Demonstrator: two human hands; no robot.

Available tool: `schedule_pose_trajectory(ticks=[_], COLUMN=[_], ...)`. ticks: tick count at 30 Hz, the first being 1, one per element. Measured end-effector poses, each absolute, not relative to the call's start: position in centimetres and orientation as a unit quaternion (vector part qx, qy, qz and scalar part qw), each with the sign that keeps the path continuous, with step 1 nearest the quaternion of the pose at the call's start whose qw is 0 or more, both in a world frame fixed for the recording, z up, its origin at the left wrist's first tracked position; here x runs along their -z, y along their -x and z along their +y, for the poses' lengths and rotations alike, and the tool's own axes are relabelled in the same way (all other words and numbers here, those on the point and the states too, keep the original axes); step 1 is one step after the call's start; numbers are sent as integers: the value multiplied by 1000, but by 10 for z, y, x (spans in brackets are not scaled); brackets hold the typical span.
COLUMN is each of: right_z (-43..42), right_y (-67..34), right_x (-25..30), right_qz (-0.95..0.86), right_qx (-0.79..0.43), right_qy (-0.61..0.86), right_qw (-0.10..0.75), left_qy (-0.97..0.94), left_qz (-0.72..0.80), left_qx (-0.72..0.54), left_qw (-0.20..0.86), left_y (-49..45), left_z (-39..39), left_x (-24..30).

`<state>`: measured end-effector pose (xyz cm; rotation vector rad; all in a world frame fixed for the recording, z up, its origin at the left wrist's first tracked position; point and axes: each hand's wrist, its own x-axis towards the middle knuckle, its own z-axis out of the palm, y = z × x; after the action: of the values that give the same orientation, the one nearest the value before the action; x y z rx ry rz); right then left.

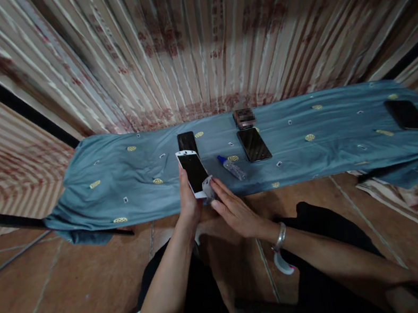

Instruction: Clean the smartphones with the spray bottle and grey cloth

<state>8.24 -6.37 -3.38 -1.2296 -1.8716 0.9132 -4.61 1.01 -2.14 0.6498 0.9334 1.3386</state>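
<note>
My left hand [187,195] is wrapped round a white smartphone [193,171] with a dark screen, held tilted above the table's near edge. In my right hand [234,208] is a small grey cloth [208,188], pressed to the phone's lower right corner. Just right of the phone lies a small clear bottle with a blue cap [231,167]. Behind the white phone rests a black phone [187,142], its near part hidden. Farther right, another black smartphone [254,144] lies face up.
A teal patterned cloth [134,169] covers the narrow table. A small pixelated box-like object [245,118] sits at the back, and a dark phone-like slab [407,114] lies at the right end. Striped curtains [189,46] hang behind, with dark poles at both sides.
</note>
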Motion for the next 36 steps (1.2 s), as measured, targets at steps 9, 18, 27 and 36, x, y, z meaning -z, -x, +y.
schedule_pose_trajectory(ticks=[9, 18, 27, 36], right_z=[-42, -21, 1, -3], right_y=[-96, -114, -124, -129], right_x=[30, 23, 9, 18], right_qz=[-651, -602, -275, -177], right_qx=[-390, -378, -645, -720], right_qy=[508, 534, 397, 400], right_qw=[408, 457, 592, 538], left_qy=[-249, -276, -287, -345], left_qz=[401, 345, 372, 401], left_qx=[-584, -553, -541, -548], left_qw=[660, 706, 697, 648], left_y=[29, 16, 16, 24], left_z=[-1, -11, -12, -5], left_x=[17, 17, 29, 32])
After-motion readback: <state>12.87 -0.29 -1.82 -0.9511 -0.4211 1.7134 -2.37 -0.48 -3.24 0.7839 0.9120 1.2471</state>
